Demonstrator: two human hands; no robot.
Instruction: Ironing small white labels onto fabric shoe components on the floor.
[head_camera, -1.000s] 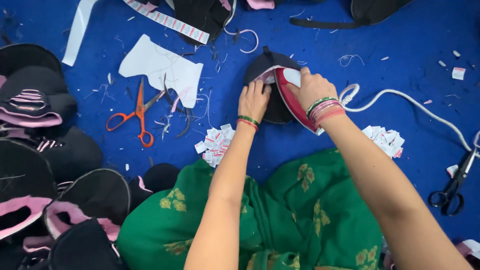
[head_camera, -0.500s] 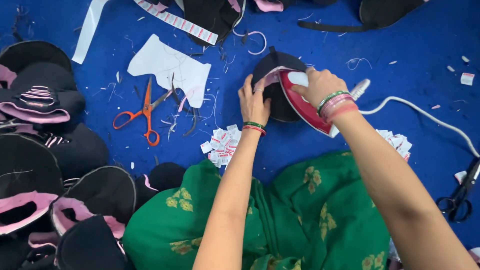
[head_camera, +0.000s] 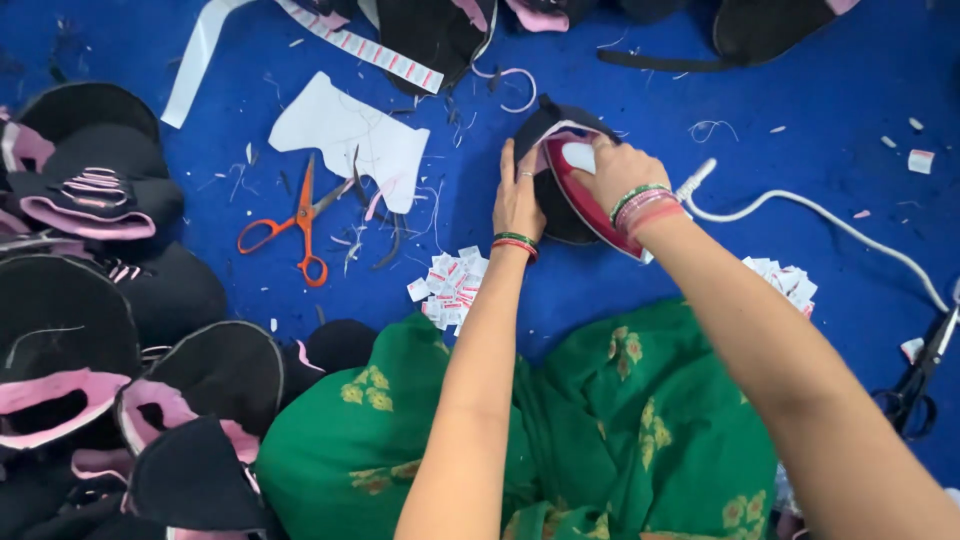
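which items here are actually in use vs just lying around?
In use:
- right hand gripping the red iron
- left hand flat on the black fabric piece
- white cord

Lying about:
- orange scissors
- white paper pattern
- small tags
- black scissors
- black-and-pink pieces

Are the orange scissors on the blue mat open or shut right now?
Open. The orange scissors lie flat on the blue mat, blades parted in a narrow V toward the white paper pattern, no hand on them.
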